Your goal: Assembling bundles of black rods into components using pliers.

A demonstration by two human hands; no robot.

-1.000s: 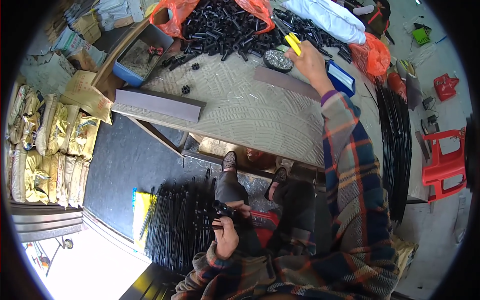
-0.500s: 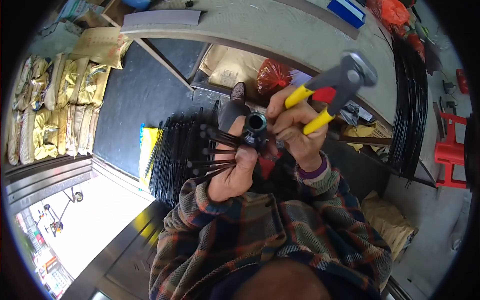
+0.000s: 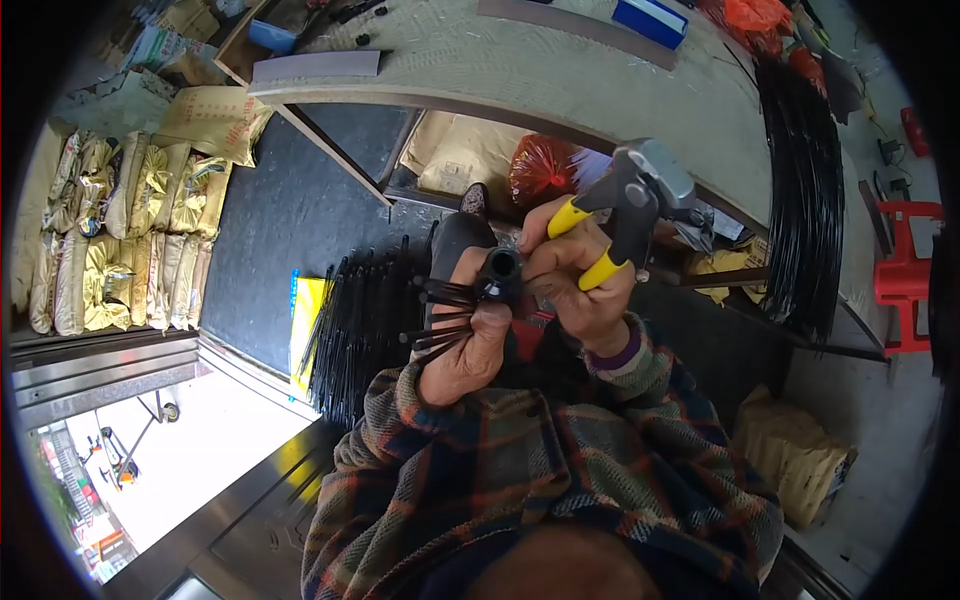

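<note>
My left hand point(image 3: 463, 362) is closed around a short black tube-shaped hub point(image 3: 497, 287), its round hollow end turned up. Several thin black rods point(image 3: 441, 326) fan out leftward between the fingers, with thicker tips. End-cutting pincers point(image 3: 628, 205) with grey jaws and yellow grips are held in my right hand point(image 3: 588, 300), the handles apart and the head pointing up and away. The fingertips of my right hand meet right beside the hub. Whether they pinch a small part there is hidden. Below and left, a large bundle of black rods point(image 3: 365, 325) stands near my leg.
A workbench point(image 3: 440, 75) spans the far side, carrying a blue box point(image 3: 650, 22) and a long black rod bundle point(image 3: 805, 190). Beneath it lies a red plastic bag point(image 3: 541, 178). Stacked sacks point(image 3: 120, 280) line the left; a red stool point(image 3: 905, 275) stands right.
The pincers' head has shifted left and slightly down, its jaw face turned differently. My hands stay close together at the hub. The whole view has shifted a little.
</note>
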